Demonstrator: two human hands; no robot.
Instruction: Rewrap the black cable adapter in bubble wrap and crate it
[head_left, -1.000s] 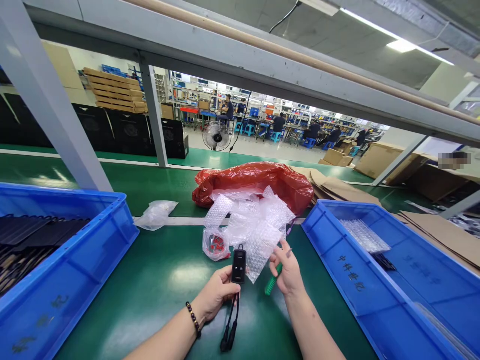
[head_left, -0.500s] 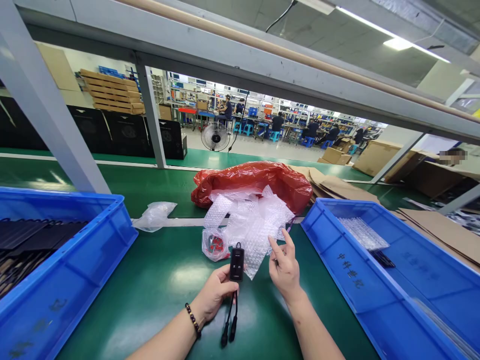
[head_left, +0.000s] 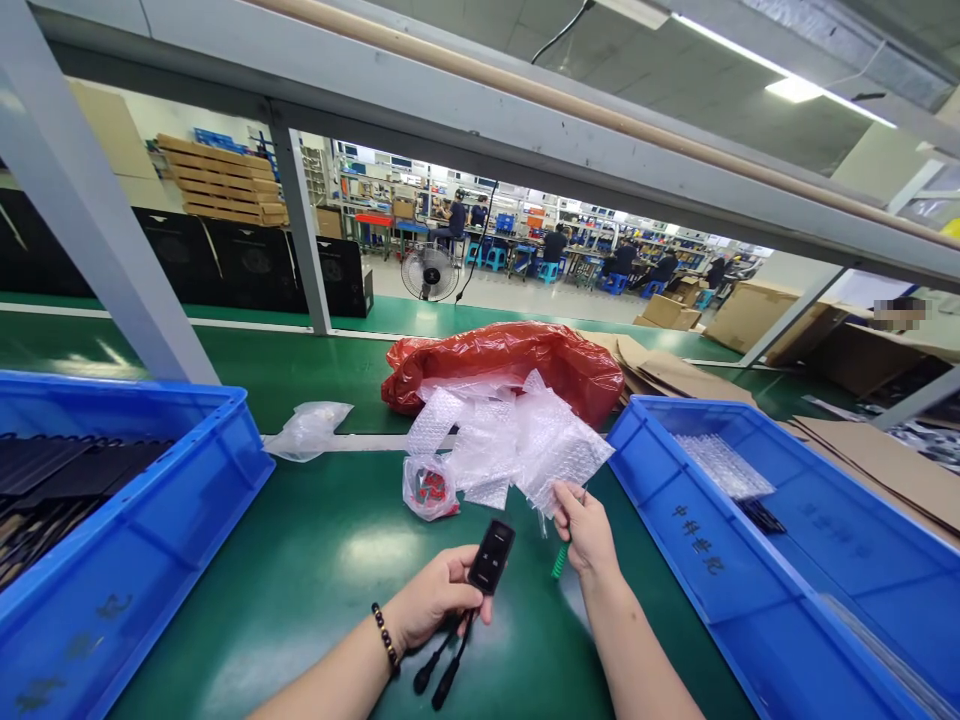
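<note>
Near the table's front edge, at 6 o'clock in view: left hand (head_left: 435, 605) grips a black module (head_left: 492, 556) between thumb and fingers. The module's long axis is tilted, with its top end pointing to about 1 o'clock and its two cables (head_left: 442, 670) trailing from the lower end toward 7 o'clock above the green table (head_left: 322, 560). At 3 o'clock of the module and apart from it, right hand (head_left: 589, 530) pinches the lower corner of a bubble-wrap bag (head_left: 559, 450) that fans out toward 12 o'clock; a green ribbed piece (head_left: 559, 562) shows under that hand, but whether it is held cannot be told. One blue bin (head_left: 675, 540) sits just at 3 o'clock of the right hand.
</note>
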